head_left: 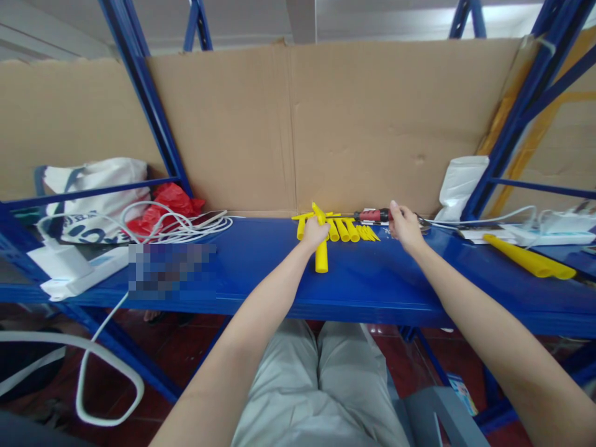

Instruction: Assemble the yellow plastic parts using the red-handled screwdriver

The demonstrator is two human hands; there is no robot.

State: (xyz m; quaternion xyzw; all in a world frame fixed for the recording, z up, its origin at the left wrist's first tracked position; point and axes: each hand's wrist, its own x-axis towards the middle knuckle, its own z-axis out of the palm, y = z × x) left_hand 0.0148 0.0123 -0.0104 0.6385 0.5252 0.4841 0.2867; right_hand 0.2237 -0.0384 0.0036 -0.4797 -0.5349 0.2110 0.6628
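Observation:
My left hand (317,233) is closed round a yellow tapered plastic tube (321,259), its wider end toward me and its narrow tip pointing to the cardboard. Several similar yellow tubes (343,232) lie in a row behind and right of that hand, with small thin yellow pointed pieces (368,233) at the row's right end. A tool with a red and black handle and thin shaft (370,215), resembling a screwdriver, lies crosswise behind them. Its handle end meets my right hand (405,227), whose fingers are curled; what they hold is hidden. Something dark and shiny shows beside that hand.
A cardboard wall (363,130) backs the blue shelf (261,273). At left are coiled white cables (205,226), a red plastic bag (170,205), a cloth bag (105,180) and a power strip (88,273). Yellow tubes (531,257) and a white packet (460,186) are at right.

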